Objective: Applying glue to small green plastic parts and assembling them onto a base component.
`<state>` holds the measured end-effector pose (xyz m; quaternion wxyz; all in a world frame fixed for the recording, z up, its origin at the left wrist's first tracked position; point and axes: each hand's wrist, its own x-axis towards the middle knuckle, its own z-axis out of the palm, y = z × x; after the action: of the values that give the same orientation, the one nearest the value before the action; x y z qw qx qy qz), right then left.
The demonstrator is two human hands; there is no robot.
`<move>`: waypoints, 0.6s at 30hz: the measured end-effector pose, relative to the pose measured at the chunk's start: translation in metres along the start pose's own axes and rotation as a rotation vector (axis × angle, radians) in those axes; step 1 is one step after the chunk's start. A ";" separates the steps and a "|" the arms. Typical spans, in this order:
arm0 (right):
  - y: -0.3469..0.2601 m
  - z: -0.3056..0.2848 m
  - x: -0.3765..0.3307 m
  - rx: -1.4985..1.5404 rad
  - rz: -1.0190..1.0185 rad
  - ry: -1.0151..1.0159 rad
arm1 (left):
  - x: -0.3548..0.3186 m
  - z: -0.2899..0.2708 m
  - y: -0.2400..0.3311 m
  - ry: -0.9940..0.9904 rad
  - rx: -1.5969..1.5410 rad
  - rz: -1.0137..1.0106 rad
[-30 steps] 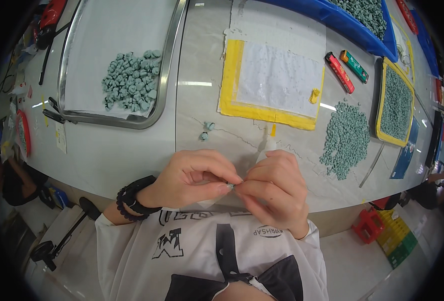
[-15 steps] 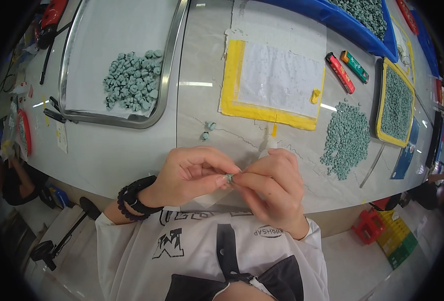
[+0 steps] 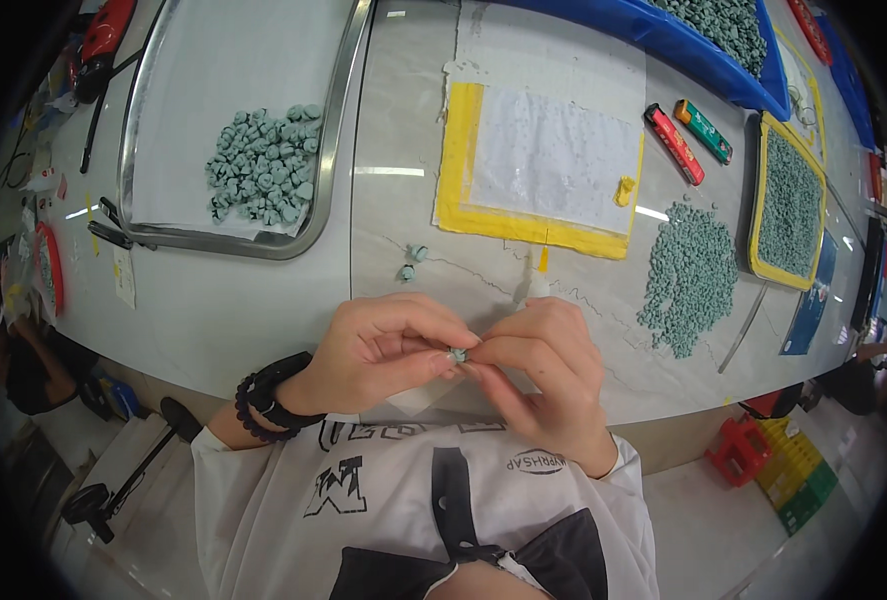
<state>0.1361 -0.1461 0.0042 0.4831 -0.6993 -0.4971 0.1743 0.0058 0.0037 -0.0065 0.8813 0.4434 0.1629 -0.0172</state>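
Close to my body, over the table's near edge, both hands meet around a small grey-green piece. My left hand pinches it between thumb and fingertips, palm partly showing. From the other side my right hand has its thumb and forefinger closed on the same piece; its remaining fingers are curled. The fingertips cover most of the piece, so its exact shape is hidden. Two rounded green pieces with dark parts lie on the table just beyond my left hand. A pale sheet shows below the hands.
Left stands a metal tray with a heap of rounded green pieces. Ahead lies a yellow-edged white pad. Right are a red cutter, a green cutter, a loose green pile and a yellow-rimmed tray. A blue bin stands behind.
Both hands stay at nearly the same place, still on the small piece. My right fingers have shifted slightly, and a little more of the piece shows. The view has moved slightly.
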 end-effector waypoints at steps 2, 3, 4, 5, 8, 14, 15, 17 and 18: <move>0.001 0.004 -0.003 0.004 0.003 -0.003 | -0.002 -0.002 -0.001 0.000 0.000 -0.003; 0.001 0.003 -0.003 0.002 0.003 0.000 | -0.002 -0.004 -0.002 -0.018 -0.025 0.000; 0.000 0.003 -0.003 -0.018 -0.016 0.006 | -0.003 -0.005 -0.002 -0.034 -0.049 0.004; 0.001 0.003 -0.002 -0.037 -0.034 0.013 | -0.003 -0.005 -0.002 -0.050 -0.073 0.008; -0.003 0.002 -0.002 -0.057 -0.047 0.023 | -0.002 -0.002 0.001 -0.025 -0.074 -0.020; -0.007 0.002 -0.001 -0.082 -0.034 0.038 | -0.005 -0.002 0.001 0.016 -0.084 -0.036; -0.006 0.003 -0.001 -0.083 -0.035 0.039 | -0.004 -0.002 0.000 0.009 -0.065 -0.018; -0.005 0.004 -0.002 -0.074 -0.057 0.043 | -0.005 -0.001 -0.001 0.000 -0.024 0.015; -0.004 0.005 -0.002 -0.069 -0.068 0.044 | -0.005 -0.001 -0.001 0.001 -0.023 0.015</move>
<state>0.1296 -0.1452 0.0055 0.4754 -0.7020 -0.5153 0.1252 0.0006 0.0034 -0.0059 0.8864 0.4342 0.1602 -0.0083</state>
